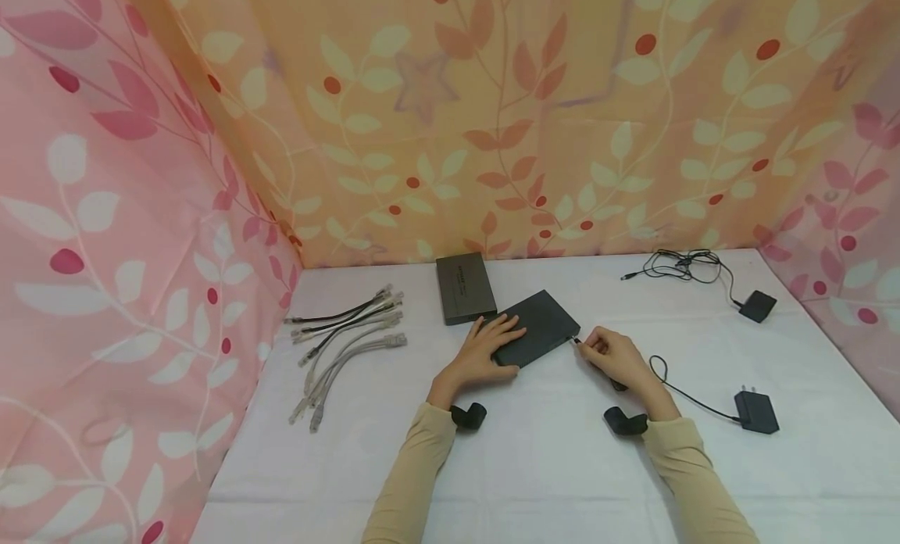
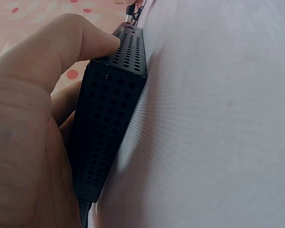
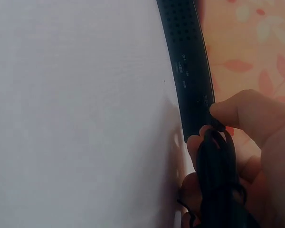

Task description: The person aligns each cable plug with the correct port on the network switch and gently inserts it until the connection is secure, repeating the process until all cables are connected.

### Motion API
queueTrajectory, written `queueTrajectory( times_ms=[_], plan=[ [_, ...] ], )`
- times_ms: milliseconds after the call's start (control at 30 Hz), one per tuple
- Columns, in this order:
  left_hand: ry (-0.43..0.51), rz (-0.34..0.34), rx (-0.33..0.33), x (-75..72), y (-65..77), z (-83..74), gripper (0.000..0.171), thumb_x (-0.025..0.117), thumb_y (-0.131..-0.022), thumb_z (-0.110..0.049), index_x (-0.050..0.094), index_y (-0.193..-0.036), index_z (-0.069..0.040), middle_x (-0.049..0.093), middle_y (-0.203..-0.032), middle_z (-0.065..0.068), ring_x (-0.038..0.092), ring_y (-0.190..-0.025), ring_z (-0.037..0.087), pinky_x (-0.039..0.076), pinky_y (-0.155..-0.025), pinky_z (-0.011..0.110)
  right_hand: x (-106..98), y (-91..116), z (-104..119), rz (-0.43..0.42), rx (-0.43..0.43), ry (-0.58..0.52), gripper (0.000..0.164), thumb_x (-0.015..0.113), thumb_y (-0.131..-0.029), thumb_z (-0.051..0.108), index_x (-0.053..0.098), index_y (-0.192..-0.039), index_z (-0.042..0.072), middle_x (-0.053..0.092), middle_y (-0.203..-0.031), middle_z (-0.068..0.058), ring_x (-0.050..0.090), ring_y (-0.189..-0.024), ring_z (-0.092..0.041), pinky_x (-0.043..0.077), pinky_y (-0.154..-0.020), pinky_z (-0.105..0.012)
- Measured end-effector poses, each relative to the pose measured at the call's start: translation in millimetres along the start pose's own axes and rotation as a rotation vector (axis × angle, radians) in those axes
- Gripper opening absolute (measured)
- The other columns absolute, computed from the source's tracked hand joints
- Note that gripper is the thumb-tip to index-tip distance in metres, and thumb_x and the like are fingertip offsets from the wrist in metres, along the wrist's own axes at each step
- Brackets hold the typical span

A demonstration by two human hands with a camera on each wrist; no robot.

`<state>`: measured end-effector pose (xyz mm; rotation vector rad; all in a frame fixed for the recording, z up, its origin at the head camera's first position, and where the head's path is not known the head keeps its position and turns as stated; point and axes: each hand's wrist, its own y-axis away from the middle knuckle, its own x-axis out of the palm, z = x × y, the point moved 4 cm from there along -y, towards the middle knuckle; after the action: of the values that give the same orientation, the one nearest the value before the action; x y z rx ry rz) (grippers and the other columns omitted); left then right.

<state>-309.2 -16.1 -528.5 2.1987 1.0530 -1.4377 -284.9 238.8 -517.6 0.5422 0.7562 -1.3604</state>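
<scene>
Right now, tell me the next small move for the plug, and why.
Probably the right hand should ease the plug straight toward the black box: bare metal shows between them, and the left hand rests on the box, able to steady it.

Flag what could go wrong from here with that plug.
1. The barrel plug, pinched in the right hand, might sit crooked or shallow; its seating isn't clear.
2. The cord bundle at that hand could tug the plug.
3. The black perforated box might skid into the gray-brown box if the left hand slips.
</scene>
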Motion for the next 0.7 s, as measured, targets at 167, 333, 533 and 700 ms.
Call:
queueTrajectory(
  times_ms=[167,333,533,700],
  plan=[
    [-0.013,0.001,-0.004,0.9,-0.6,1.0,0.072,0.062,-0.082,-0.046,0.031,-0.145,-0.031,0.019,-0.154,-0.008,0.007,-0.142,0.008,-0.002,-0.114,0.045,3.3,-0.4,2.2,0.015,-0.014,0.024,0.018,0.063,-0.088,0.024,0.058,-0.081,0.008,0.055,-0.064,0.002,0.044,-0.055,-0.010,0.036,-0.051,-0.023],
    [-0.018,-0.001,-0.004,0.9,-1.1,1.1,0.072,0.062,-0.082,-0.046,0.031,-0.145,-0.030,0.019,-0.154,-0.009,0.008,-0.143,0.009,-0.002,-0.114,0.046,5.3,-0.7,2.4,0.005,-0.017,0.041,0.017,0.063,-0.088,0.023,0.058,-0.081,0.008,0.054,-0.062,0.002,0.043,-0.054,-0.011,0.034,-0.050,-0.024],
    [-0.018,-0.001,-0.010,2.1,-0.9,1.4,0.074,0.063,-0.081,-0.047,0.031,-0.145,-0.031,0.018,-0.154,-0.009,0.007,-0.143,0.009,-0.002,-0.114,0.045,7.5,-1.0,1.0,-0.009,-0.032,0.039,0.018,0.064,-0.087,0.025,0.059,-0.081,0.009,0.053,-0.062,0.003,0.042,-0.053,-0.009,0.034,-0.049,-0.023],
    [-0.033,-0.013,-0.015,3.4,-1.8,1.9,0.076,0.065,-0.079,-0.050,0.031,-0.144,-0.033,0.018,-0.154,-0.011,0.008,-0.143,0.009,-0.002,-0.114,0.045,7.5,-0.9,0.3,-0.025,-0.045,0.022,0.018,0.064,-0.087,0.026,0.059,-0.082,0.009,0.052,-0.062,0.003,0.041,-0.052,-0.009,0.033,-0.049,-0.023]
  ],
)
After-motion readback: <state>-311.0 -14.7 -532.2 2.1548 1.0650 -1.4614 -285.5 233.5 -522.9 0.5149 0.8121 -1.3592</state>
